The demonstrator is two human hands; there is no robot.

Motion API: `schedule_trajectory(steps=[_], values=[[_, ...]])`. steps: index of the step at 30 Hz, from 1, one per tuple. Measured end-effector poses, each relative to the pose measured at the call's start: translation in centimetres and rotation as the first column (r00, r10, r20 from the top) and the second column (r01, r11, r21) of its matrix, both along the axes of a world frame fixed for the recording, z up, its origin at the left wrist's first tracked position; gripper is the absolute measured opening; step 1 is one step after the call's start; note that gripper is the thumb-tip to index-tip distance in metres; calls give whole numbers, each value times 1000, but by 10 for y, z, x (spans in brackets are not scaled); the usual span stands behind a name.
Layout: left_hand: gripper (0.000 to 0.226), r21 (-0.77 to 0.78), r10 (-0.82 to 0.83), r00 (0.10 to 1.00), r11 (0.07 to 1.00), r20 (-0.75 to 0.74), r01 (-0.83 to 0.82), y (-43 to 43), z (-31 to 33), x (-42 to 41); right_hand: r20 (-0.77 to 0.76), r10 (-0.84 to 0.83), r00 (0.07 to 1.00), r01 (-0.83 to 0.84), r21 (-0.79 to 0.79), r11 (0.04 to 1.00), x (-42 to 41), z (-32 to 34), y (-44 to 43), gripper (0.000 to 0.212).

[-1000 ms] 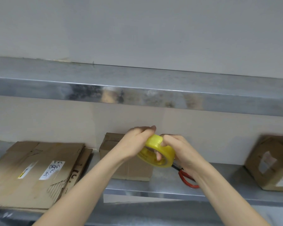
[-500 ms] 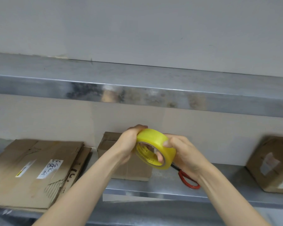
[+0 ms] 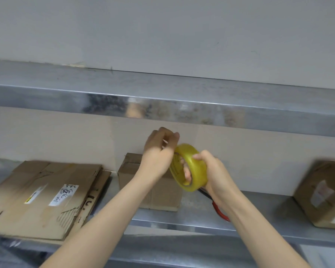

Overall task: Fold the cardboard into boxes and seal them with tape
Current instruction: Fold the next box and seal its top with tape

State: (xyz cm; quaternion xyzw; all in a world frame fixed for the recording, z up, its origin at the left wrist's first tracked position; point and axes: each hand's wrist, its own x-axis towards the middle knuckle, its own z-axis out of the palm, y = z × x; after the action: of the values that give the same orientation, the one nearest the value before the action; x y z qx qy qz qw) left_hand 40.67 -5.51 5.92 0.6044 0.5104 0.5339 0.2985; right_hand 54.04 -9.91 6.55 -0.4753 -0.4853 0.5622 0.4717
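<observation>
Seen from the head camera, a person holds a yellow tape roll [image 3: 194, 170] in mid-air in front of a steel shelf [image 3: 259, 206]. The right hand [image 3: 215, 174] grips the roll, thumb over its outer band and fingers hooked through the core. The left hand [image 3: 159, 151] sits at the roll's upper rim with its fingertips pinched together; whether they hold the tape's end cannot be told. On the shelf, flattened cardboard [image 3: 43, 198] lies stacked at left, a small closed box [image 3: 162, 198] stands behind the hands, another box [image 3: 325, 194] sits at right, and red-handled scissors [image 3: 219, 212] show under the right wrist.
</observation>
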Motion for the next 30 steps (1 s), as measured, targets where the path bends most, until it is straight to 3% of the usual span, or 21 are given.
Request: schedule_trajectory(steps=[2,5,10,14,17,23,30], values=[[15,-55,17,998,998,57,-14,-2,-1,2,-88,-16,996,17,8,1000,2,5,5,37],[22,-117,-182,958,970,222,212,-13,-2,4,-216,-7,976,18,51,999,4,15,8,34],[37,-78,-342,923,930,175,359,-37,-11,7,-271,-39,962,59,68,996,10,10,-1,21],[33,-81,-241,956,963,169,257,-57,-12,22,-272,-94,958,118,74,990,14,2,-11,24],[24,-90,-188,968,975,167,205,-67,-8,34,-197,-180,964,199,85,976,18,-2,-20,12],[12,-104,-104,985,987,138,119,-79,1,54,-49,-222,974,227,131,965,25,-4,-40,33],[19,86,-108,994,991,7,107,-91,-14,64,-73,-249,966,255,83,963,38,-2,-48,24]])
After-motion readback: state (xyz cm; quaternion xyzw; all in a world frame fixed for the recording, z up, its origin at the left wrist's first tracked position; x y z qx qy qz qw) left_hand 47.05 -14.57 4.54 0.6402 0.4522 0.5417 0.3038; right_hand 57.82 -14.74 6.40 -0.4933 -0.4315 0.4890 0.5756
